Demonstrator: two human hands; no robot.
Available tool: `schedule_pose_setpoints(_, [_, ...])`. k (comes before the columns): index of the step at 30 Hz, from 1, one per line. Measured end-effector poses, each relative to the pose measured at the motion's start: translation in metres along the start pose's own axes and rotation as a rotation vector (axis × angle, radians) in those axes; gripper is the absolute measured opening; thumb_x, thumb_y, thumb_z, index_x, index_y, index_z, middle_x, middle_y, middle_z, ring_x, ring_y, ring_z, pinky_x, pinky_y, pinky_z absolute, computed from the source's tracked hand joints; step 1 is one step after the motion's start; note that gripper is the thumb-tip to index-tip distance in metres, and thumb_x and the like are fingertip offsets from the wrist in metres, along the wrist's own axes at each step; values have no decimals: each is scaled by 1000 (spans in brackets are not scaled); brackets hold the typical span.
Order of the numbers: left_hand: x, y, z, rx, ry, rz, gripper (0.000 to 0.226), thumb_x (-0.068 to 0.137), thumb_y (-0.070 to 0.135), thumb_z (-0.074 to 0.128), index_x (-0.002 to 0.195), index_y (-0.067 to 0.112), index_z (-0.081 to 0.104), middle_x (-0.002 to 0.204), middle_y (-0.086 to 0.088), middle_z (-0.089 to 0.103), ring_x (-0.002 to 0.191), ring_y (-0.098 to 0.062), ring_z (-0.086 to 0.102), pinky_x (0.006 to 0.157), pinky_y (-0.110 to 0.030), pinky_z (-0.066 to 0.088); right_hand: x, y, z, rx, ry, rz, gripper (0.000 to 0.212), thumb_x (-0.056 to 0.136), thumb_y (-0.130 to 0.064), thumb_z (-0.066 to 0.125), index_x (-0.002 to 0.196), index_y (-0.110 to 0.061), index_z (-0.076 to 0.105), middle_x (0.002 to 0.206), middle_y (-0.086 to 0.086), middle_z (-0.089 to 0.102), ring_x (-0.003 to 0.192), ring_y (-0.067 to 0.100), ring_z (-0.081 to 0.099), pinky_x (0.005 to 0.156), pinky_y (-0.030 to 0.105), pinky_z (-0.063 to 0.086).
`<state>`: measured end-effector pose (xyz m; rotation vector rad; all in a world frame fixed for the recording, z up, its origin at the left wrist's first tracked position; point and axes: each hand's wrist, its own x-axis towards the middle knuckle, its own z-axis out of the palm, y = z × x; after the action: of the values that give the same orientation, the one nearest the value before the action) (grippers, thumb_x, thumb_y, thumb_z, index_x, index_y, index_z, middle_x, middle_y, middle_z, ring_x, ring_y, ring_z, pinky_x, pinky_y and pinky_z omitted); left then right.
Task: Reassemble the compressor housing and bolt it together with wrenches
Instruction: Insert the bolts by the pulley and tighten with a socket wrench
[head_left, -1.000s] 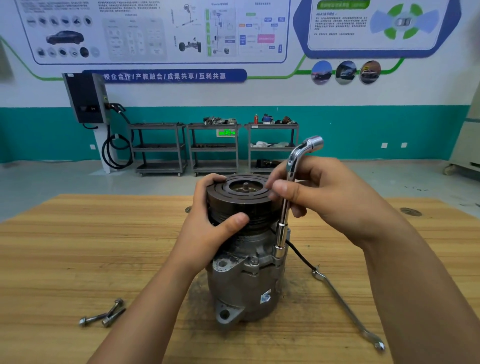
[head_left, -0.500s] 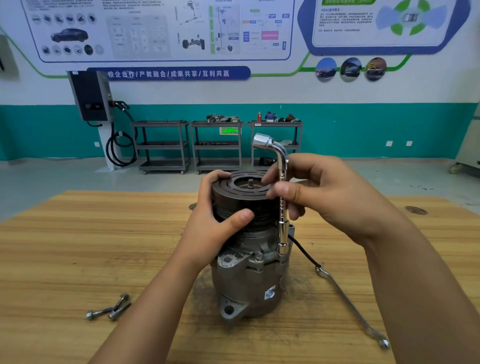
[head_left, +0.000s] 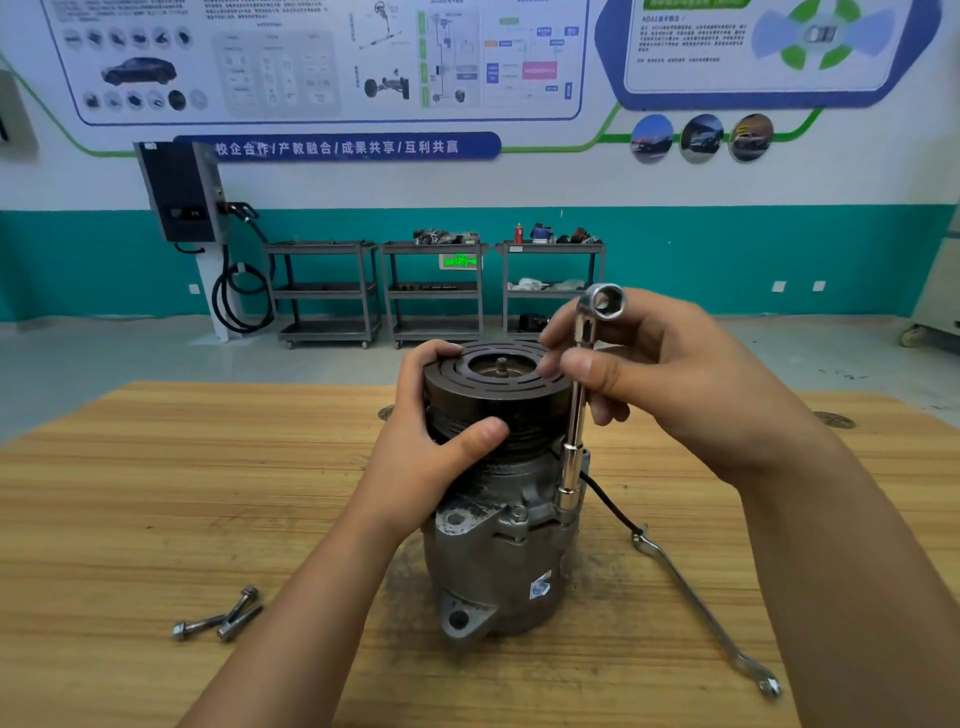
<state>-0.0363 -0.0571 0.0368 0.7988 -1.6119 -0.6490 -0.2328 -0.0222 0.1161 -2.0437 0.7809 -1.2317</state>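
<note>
Compressor (head_left: 498, 561) gripped at top by left hand (head_left: 415, 452) | wrench (head_left: 576, 415) pinched by right hand (head_left: 675, 384), turned round since last second | tightening judged under way; two bolts (head_left: 223, 618) unfitted near front edge.

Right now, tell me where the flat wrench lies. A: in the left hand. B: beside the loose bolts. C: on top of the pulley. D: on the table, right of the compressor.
D: the flat wrench lies on the table to the right of the compressor, untouched; the right hand holds the socket wrench.
</note>
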Motion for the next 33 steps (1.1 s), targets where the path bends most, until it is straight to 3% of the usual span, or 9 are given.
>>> schedule_pose_setpoints(3, [0, 0, 0, -3, 2, 0, 65, 59, 54, 70, 115, 40, 40, 105, 34, 59, 101, 4, 60, 81, -14, 47, -1, -1, -5, 37, -60, -15, 13, 84, -14, 53, 91, -19, 62, 83, 0, 72, 53, 8, 57, 51, 17, 43])
schedule_pose_setpoints(6, [0, 1, 0, -5, 1, 2, 65, 59, 53, 70, 115, 39, 40, 106, 33, 60, 101, 3, 60, 81, -13, 47, -1, -1, -5, 29, -5, -11, 9, 81, -15, 67, 86, -16, 61, 75, 4, 71, 50, 9, 57, 48, 17, 43])
schedule_pose_setpoints(9, [0, 0, 0, -6, 1, 2, 66, 59, 52, 70, 116, 38, 39, 106, 31, 60, 102, 2, 61, 82, -15, 48, 1, -1, 1, -10, 116, -4, 37, 62, -31, 71, 90, -9, 62, 67, 2, 62, 47, 5, 54, 44, 16, 42])
schedule_pose_setpoints(11, [0, 0, 0, -4, 0, 2, 66, 59, 52, 70, 116, 39, 40, 106, 32, 60, 103, 1, 61, 83, -16, 48, 2, 0, 2, -17, 126, 8, 43, 63, -35, 70, 96, -8, 63, 73, 3, 63, 48, 4, 54, 45, 16, 41])
schedule_pose_setpoints(15, [0, 0, 0, -4, 4, -2, 64, 59, 53, 70, 115, 40, 40, 107, 31, 60, 102, 2, 61, 81, -14, 47, 0, 0, -3, 65, 6, 25, 14, 83, -25, 60, 95, -17, 64, 84, 0, 73, 49, 8, 54, 47, 17, 41])
schedule_pose_setpoints(23, [0, 0, 0, 4, 0, 3, 63, 59, 53, 69, 114, 41, 40, 106, 33, 59, 102, 3, 60, 82, -15, 47, 0, 1, -1, 139, 93, 10, 23, 61, -26, 72, 79, -16, 61, 64, 1, 65, 43, 7, 50, 43, 17, 40])
schedule_pose_setpoints(25, [0, 1, 0, 5, 1, 6, 63, 60, 52, 69, 114, 40, 40, 106, 33, 59, 102, 3, 60, 82, -14, 47, 0, 2, 0, 165, 58, 17, 24, 67, -21, 78, 84, -16, 61, 65, -5, 65, 44, 8, 51, 43, 18, 39])
schedule_pose_setpoints(29, [0, 1, 0, 10, 2, 7, 63, 60, 53, 68, 114, 40, 40, 105, 35, 58, 99, 5, 60, 79, -13, 47, -1, 3, -5, 199, -77, 20, 13, 81, -16, 58, 92, -16, 64, 85, 4, 73, 49, 9, 52, 50, 18, 43])
schedule_pose_setpoints(33, [0, 2, 1, 12, 2, 5, 63, 60, 52, 69, 114, 39, 39, 106, 34, 59, 101, 4, 60, 80, -12, 46, -1, 1, -5, 125, -46, -33, 12, 86, -2, 58, 84, -13, 61, 76, 6, 73, 43, 8, 52, 47, 18, 44])
